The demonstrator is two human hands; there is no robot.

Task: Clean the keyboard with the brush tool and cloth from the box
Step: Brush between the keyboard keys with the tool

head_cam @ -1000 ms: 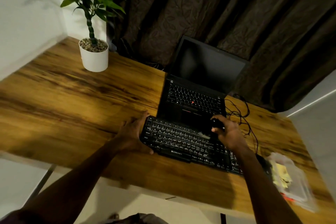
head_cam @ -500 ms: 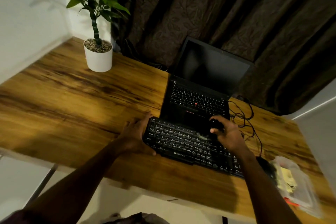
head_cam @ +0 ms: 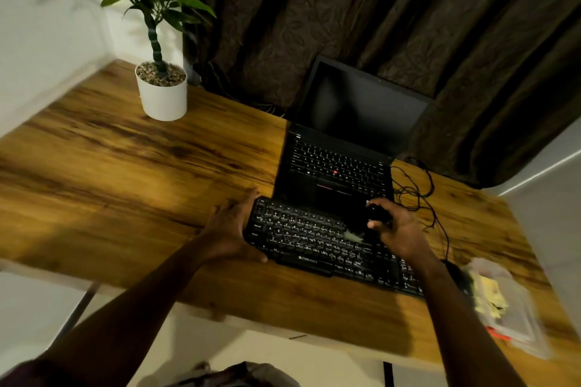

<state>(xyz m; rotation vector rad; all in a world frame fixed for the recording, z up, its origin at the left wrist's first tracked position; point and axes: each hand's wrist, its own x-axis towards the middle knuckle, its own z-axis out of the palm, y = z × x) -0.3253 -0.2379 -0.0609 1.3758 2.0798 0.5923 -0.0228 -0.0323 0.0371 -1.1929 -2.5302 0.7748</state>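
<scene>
left hand (head_cam: 231, 229): grip released, straight fingers brace keyboard (head_cam: 301, 239) end against sliding | right hand (head_cam: 399, 229): grip clenched round brush tool (head_cam: 353, 235), bristles on mid keys, likely for sweeping

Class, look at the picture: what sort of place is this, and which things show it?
Probably a home desk or study corner: an open laptop and separate keyboard on a wooden table, a potted plant by the wall, dark curtains behind.

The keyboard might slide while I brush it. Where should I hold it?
Hold the keyboard by its short left end, coming from the left: it lies flat, the laptop crowds its far edge, and the right hand holds the brush mid-board.
</scene>
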